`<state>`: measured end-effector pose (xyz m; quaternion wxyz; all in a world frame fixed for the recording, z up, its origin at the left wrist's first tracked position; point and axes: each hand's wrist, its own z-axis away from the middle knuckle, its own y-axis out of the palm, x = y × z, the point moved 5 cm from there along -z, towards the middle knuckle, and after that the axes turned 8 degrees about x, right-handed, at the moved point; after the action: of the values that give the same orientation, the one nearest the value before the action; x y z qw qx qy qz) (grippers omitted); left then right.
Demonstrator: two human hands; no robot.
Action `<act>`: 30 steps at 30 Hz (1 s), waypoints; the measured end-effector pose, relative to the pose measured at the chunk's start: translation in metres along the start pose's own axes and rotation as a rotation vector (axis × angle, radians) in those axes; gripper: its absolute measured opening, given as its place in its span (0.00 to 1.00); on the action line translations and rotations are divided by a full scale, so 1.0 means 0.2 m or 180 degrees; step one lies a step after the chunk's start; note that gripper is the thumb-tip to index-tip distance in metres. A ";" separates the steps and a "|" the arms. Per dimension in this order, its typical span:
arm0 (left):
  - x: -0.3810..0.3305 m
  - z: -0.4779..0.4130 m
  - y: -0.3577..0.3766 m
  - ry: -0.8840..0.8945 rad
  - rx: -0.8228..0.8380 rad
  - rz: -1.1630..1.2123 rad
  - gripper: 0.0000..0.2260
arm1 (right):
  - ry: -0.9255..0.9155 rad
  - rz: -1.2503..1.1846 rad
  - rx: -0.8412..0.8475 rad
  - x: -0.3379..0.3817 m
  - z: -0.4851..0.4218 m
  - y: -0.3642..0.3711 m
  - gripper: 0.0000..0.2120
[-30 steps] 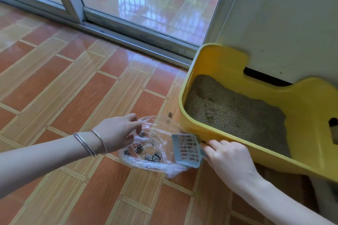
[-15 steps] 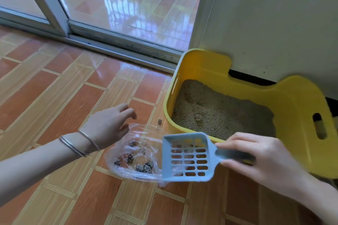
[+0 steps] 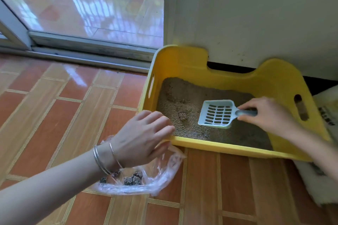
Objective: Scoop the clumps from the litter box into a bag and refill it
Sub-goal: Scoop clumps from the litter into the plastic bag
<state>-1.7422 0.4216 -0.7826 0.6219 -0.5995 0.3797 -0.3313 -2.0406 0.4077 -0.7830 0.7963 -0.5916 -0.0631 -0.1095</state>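
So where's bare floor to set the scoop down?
Bare tiles left of the box, between door track and bag; also the strip in front of the box, right of the bag. Crowded at the box's near-left corner: left hand over bag.

Right hand (image 3: 268, 113) holding scoop (image 3: 217, 113), litter box (image 3: 182, 56)

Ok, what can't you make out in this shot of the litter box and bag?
Head view:
- Clear plastic bag: part, with some clumps, hidden under the left hand and wrist.
- Scoop: handle mostly covered by the right hand.
- White sack: cut off by the right edge, print blurred.
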 end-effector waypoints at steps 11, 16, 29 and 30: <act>-0.02 -0.03 0.07 -0.0183 -0.0345 0.0131 0.16 | -0.0296 0.0352 0.0161 0.15 -0.16 0.17 0.11; -0.01 -0.03 0.06 -0.0190 -0.0532 0.0102 0.14 | -0.0413 0.0048 0.0327 0.28 -0.30 0.25 0.11; -0.01 -0.03 0.08 -0.0143 -0.0714 0.0029 0.14 | -0.0705 -0.0743 0.0388 0.36 -0.53 0.31 0.14; -0.01 -0.03 0.08 -0.0136 -0.0721 0.0032 0.15 | -0.0699 -0.0704 0.0364 0.36 -0.55 0.31 0.15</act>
<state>-1.7494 0.4207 -0.7978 0.5598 -0.6708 0.4044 -0.2703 -1.9591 0.3136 -0.8568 0.8001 -0.5432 -0.2205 -0.1273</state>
